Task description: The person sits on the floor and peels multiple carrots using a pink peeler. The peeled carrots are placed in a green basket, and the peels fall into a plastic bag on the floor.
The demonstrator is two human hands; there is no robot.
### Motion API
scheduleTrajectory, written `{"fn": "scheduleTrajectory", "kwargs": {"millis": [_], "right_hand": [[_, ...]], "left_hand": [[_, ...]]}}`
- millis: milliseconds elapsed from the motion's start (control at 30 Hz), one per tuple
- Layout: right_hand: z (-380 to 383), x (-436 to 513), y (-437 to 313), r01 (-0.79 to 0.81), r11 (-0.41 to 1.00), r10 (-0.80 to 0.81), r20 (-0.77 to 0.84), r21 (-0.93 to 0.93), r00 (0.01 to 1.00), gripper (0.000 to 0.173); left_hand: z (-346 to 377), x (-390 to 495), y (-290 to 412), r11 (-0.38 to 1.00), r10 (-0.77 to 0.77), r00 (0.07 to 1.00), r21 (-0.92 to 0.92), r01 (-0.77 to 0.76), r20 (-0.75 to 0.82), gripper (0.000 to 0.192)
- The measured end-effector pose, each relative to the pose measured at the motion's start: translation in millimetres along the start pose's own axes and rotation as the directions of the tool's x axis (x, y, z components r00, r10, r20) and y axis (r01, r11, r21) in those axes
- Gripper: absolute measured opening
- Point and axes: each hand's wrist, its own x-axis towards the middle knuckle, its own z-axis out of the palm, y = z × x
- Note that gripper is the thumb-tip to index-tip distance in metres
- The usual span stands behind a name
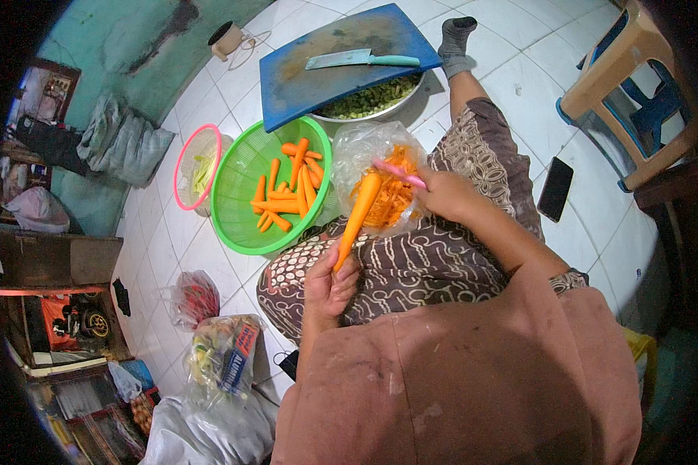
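My left hand (333, 285) grips the narrow end of a peeled carrot (359, 218), which slants up and to the right. In my right hand (448, 192) is a pink-handled peeler (400, 173), its head beside the carrot's thick end; whether the blade touches the carrot I cannot tell. Beneath them, orange carrot peelings (387, 203) fill part of a clear plastic bag (352, 142). To the left stands a green plastic basket (232, 192) holding several carrots (285, 206) that look peeled.
A blue cutting board (285, 81) bearing a cleaver (340, 60) rests across a bowl of chopped green vegetables (378, 100). A pink-rimmed basket (177, 174) stands left. Right are a smartphone (556, 189) and a plastic stool (611, 104). Plastic bags (221, 354) lie at lower left.
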Motion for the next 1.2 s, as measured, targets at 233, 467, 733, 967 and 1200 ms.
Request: {"fn": "scheduleTrajectory", "kwargs": {"millis": [233, 467, 733, 967, 1200], "right_hand": [[-8, 12, 14, -0.087, 0.973, 0.054, 0.153, 0.214, 0.987, 0.039], [23, 18, 11, -0.093, 0.778, -0.207, 0.393, 0.622, 0.896, 0.037], [31, -17, -16, -0.342, 0.403, -0.198, 0.445, 0.849, 0.873, 0.035], [27, -19, -20, -0.357, 0.476, -0.119, 0.461, 0.804, 0.880, 0.029], [26, 11, 13, 0.028, 0.962, -0.073, 0.159, 0.271, 0.985, 0.033]], "left_hand": [[28, -20, 17, 0.727, 0.230, 0.955, 0.686, -0.039, -0.189, 0.042], [58, -12, 21, 0.558, 0.252, 0.933, 0.826, 0.076, -0.256, 0.030], [27, 45, -1, 0.579, 0.440, 0.889, 0.797, -0.172, -0.128, 0.038], [-3, 57, -25, 0.994, 0.010, 0.982, 0.107, 0.011, -0.191, 0.037], [4, 46, -19, 0.923, 0.085, 0.958, 0.384, 0.028, -0.274, 0.038]]}}
